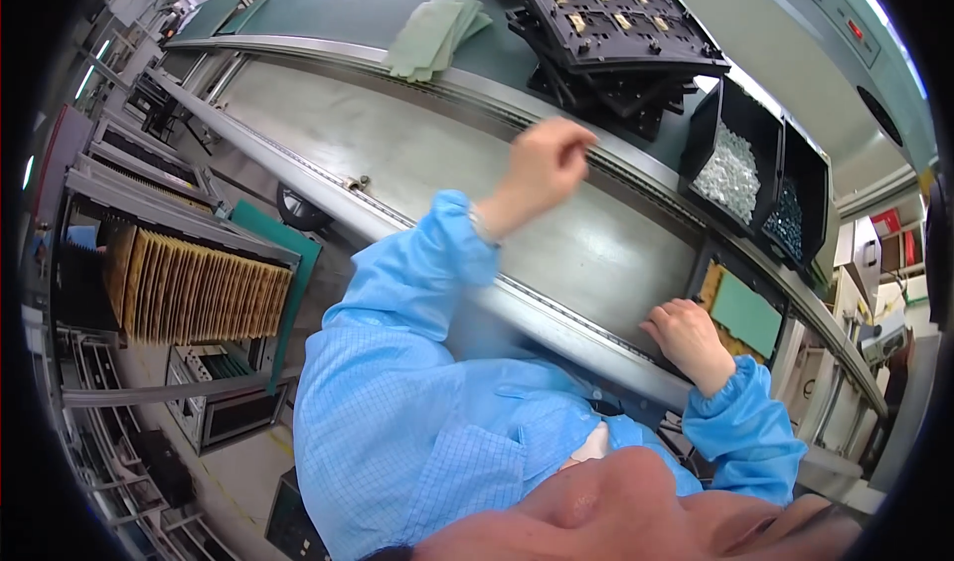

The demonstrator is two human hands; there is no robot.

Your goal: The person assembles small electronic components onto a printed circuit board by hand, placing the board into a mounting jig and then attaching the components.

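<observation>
My left hand (pixel 542 171) hangs over the metal work surface of the conveyor, its fingers curled together toward the thumb. Whatever is between its fingertips, if anything, is too small to make out. Lower right, my right hand (pixel 688 338) rests loosely bent with its fingers apart, right beside a tan circuit board (pixel 710 285). A pale green sheet (pixel 747 313) lies on that board, which sits in a dark carrier. Both wrists come out of light blue sleeves.
A stack of black trays, the top black tray (pixel 636 49) with small fittings, stands on the far ledge. Near it are a black bin of clear parts (pixel 730 168), a bin of dark screws (pixel 785 218) and pale green cloths (pixel 434 39). On the left stands a rack of boards (pixel 204 288).
</observation>
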